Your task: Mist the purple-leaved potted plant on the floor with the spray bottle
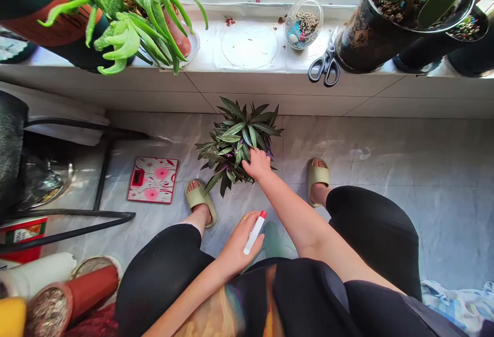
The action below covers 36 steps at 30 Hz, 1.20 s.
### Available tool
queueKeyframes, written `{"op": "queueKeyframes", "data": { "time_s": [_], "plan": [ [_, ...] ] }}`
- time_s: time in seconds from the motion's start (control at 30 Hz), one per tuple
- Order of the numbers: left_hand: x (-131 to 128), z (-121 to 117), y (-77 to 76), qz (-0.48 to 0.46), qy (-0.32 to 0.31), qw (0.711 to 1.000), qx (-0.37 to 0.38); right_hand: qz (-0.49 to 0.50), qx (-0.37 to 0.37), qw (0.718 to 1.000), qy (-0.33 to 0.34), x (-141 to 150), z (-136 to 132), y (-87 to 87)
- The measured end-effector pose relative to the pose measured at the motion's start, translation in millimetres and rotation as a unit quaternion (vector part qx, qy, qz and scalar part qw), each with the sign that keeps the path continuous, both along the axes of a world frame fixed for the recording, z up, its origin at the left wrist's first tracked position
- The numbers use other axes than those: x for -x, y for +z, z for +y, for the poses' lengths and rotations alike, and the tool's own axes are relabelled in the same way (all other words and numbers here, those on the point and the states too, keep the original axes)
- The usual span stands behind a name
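My left hand (238, 244) is closed around a slim white tube with a red cap (255, 232), held above my lap. What kind of tube it is cannot be made out. In front of me on the floor stands a bushy plant (235, 136) with dark green, pointed leaves and purple undersides. Its pot is hidden under the foliage. My right hand (258, 164) reaches down to the plant's near right side, fingers curled among the leaves. The fingertips are partly hidden there.
On the sill lie black-handled scissors (326, 64), beside a glass bowl of pebbles (304, 23). A spiky green plant (142, 28) stands left, a large dark pot (363, 38) right. A floral scale (153, 180) and a black metal frame (103, 172) are on the floor at left.
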State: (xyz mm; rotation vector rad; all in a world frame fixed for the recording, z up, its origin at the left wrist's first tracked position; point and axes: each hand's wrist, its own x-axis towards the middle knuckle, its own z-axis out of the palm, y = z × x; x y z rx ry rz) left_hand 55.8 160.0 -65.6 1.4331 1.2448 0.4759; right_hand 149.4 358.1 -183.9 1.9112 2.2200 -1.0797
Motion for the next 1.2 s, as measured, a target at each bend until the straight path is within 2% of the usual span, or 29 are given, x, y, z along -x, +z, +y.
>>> {"op": "queueKeyframes", "data": {
  "time_s": [0.17, 0.3, 0.43, 0.5, 0.63, 0.77, 1.0, 1.2],
  "plan": [
    [-1, 0, -1.7, 0.009, -0.001, 1.000, 0.001, 0.014, -0.047, 0.998, -0.040, -4, 5, -4.1],
    [-2, 2, -0.3, 0.007, 0.000, 1.000, -0.007, 0.023, -0.095, 0.991, -0.093, -24, 10, -9.2],
    [-2, 2, -0.7, 0.004, -0.003, 1.000, -0.010, 0.003, -0.087, 0.988, -0.129, -46, 27, -16.1],
    [-1, 2, -2.0, 0.005, -0.001, 1.000, -0.008, -0.012, -0.080, 0.991, -0.108, -51, 40, -18.5],
    [0, 1, -5.6, 0.011, -0.002, 1.000, 0.008, -0.042, -0.097, 0.994, 0.003, -49, 67, -19.2],
    [1, 1, -12.1, 0.020, -0.010, 1.000, 0.013, -0.081, -0.063, 0.992, 0.070, -40, 88, -20.9],
    [2, -4, -28.9, 0.017, 0.001, 1.000, -0.001, -0.096, -0.020, 0.992, 0.082, -30, 106, -34.1],
    [4, -5, -32.4, 0.021, -0.003, 1.000, 0.001, -0.110, 0.014, 0.993, 0.048, -27, 102, -36.8]
  ]
}}
